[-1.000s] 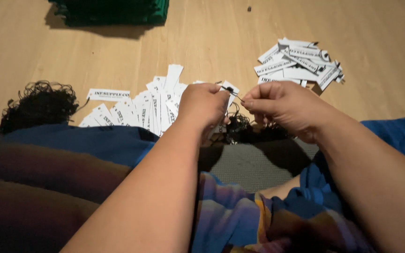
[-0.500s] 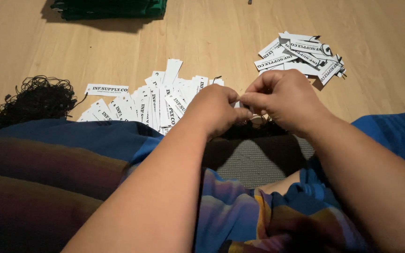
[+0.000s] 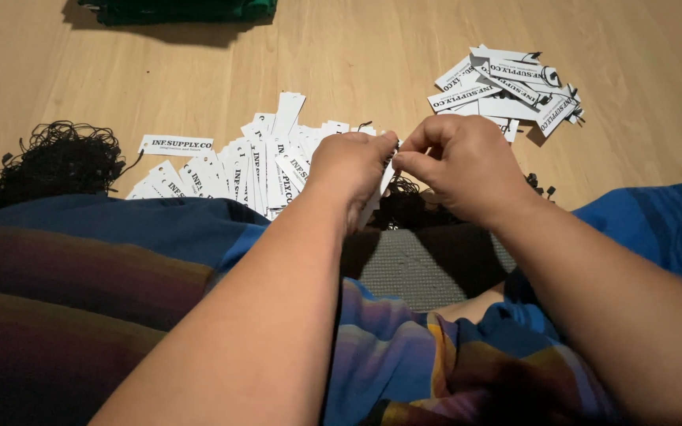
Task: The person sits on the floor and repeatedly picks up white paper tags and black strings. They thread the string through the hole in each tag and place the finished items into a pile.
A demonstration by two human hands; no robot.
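Hands meeting over one white paper tag, above the lap.
Left hand [image 3: 353, 170] closed on the tag [image 3: 378, 188]; right hand [image 3: 459, 162] pinched shut at its top edge, on what cannot be told. Risk: tag slipping or tearing if pulled hard. White oblong tags with black print spread on wooden floor [image 3: 357, 63]: big pile [image 3: 238, 170] left, smaller pile [image 3: 507, 83] far right; black string tangle [image 3: 61, 158] at left.

Warm dim light, soft shadows, sharp
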